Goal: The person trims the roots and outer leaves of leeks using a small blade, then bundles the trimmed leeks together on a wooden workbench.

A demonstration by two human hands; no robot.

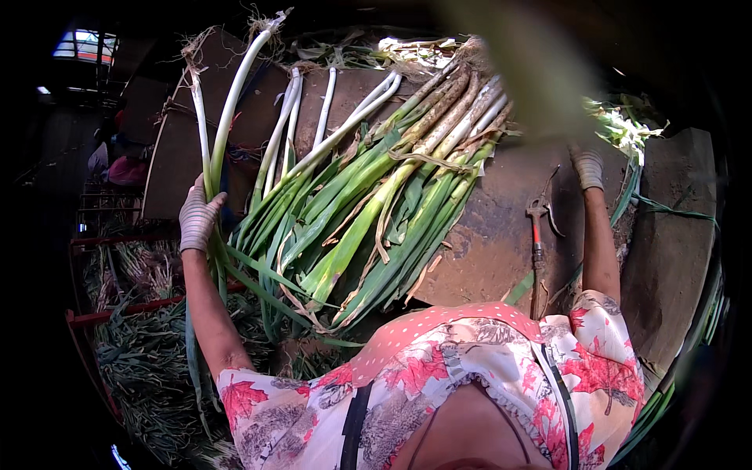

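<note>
My left hand (198,218), in a striped knit glove, grips two long green onions (226,117) by their green part, white stems and roots upward. Beside it on the worktable (470,258) lies a heap of green onions (376,200). Several have clean white stems; the ones on the right have brown, soiled outer skins. My right hand (587,167), also gloved, reaches over the table's right side. A blurred pale-green shape (529,70) close to the camera covers its fingers. Nearest that arm lies a metal trigger tool with a red section, like an air blow gun (536,226).
Peeled skins and leaf scraps (411,53) lie along the far edge. More scraps (631,132) are at right, near a wooden board (670,247). Bundled green onions (170,376) fill the lower left beside a red metal frame (94,317). Long leaves hang at the lower right.
</note>
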